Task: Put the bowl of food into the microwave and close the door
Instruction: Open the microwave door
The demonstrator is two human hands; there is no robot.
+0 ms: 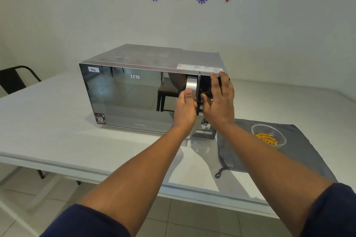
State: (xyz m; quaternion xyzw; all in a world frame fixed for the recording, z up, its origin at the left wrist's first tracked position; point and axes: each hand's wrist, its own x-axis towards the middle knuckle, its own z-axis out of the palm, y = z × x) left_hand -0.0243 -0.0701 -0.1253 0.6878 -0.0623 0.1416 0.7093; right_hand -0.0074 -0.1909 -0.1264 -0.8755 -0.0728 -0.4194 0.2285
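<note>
On the white desk point(57, 121), the mirrored, boxy microwave point(134, 92) stands shut. The left grip point(185, 108) curls around its brushed-metal handle point(191, 87); the right grip point(219, 102) rests spread open on the control panel. Well right, the clear glass bowl point(268, 135) of orange sticks sits on a grey cloth point(300, 152).

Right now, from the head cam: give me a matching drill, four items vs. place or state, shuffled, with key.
Items:
1. left hand
2. right hand
3. glass bowl
4. microwave door

States:
A. on the grey cloth
B. shut
C. gripping the door handle
D. spread flat on the control panel

Pairs: 1-C, 2-D, 3-A, 4-B
</note>
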